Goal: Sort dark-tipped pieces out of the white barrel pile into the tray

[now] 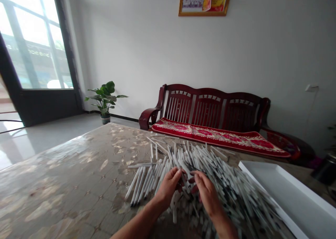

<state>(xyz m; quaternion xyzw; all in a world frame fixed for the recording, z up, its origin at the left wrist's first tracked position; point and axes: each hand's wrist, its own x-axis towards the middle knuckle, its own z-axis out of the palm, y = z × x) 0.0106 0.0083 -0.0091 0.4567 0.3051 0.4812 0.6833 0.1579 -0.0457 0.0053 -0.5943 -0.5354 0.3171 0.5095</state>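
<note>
A large heap of slim whitish, pen-like tubes [210, 158], several with dark ends, lies under and around both hands. My left hand [169, 184] is closed, thumb and fingers pinched together at one whitish tube [183, 166] that slants up and away over the heap. Just to the right, my right hand [206, 188] has its fingers half curled and apart, fingertips close to that same tube; blur hides whether they touch it. Left of my left hand, more tubes [141, 183] lie side by side in a loose row, their dark ends toward me.
The patterned tabletop [78, 183] stretches to the left. A shallow white tray [296, 200] stands right of the heap. Beyond the far edge is a dark red wooden bench [207, 107] with a red floral cover [217, 137]. A potted plant [105, 97] stands on the floor near the door.
</note>
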